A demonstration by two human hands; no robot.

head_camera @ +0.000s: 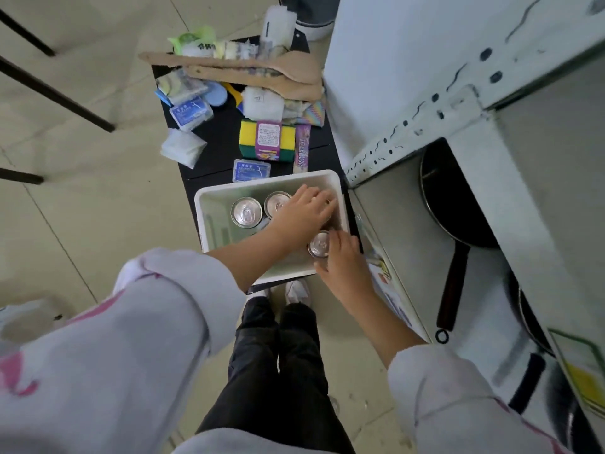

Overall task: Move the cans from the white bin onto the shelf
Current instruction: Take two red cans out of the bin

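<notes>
The white bin (209,199) stands on a black table below me, with several silver-topped cans upright inside. One can (246,212) stands free at the left, another (276,202) just beside it. My left hand (302,211) reaches into the bin's far right corner, its fingers curled over a can that is mostly hidden beneath them. My right hand (340,257) grips a can (319,244) at the bin's near right corner, with its fingers wrapped around the side. The white metal shelf (409,224) stands directly to the right of the bin.
A black frying pan (451,204) lies on the shelf level, handle pointing toward me; another dark pan (537,326) sits nearer. Behind the bin the black table (222,139) holds sponges (265,139), wooden spatulas (248,68), floss boxes and packets. My feet stand below the bin.
</notes>
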